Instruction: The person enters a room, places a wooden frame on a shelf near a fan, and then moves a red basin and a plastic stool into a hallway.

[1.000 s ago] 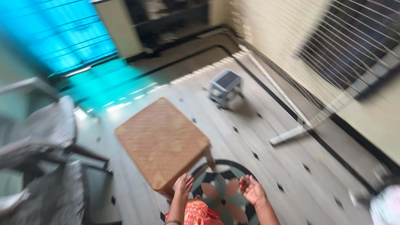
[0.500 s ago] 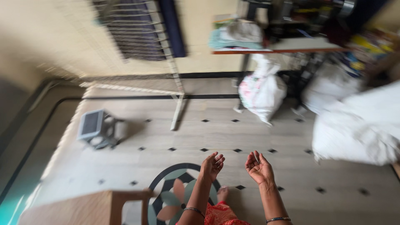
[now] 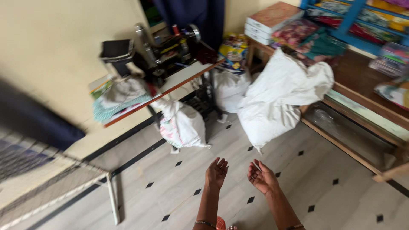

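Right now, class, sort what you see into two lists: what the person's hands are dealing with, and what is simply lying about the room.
In hand:
left hand, open and empty
right hand, open and empty
nearest sack, on the floor, untouched

Lying about:
big white sack
sewing machine on its table
stacked boxes
wooden bench

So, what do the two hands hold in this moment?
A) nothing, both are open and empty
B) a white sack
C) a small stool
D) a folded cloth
A: the left hand and the right hand are open with bare palms above the tiled floor, touching nothing.
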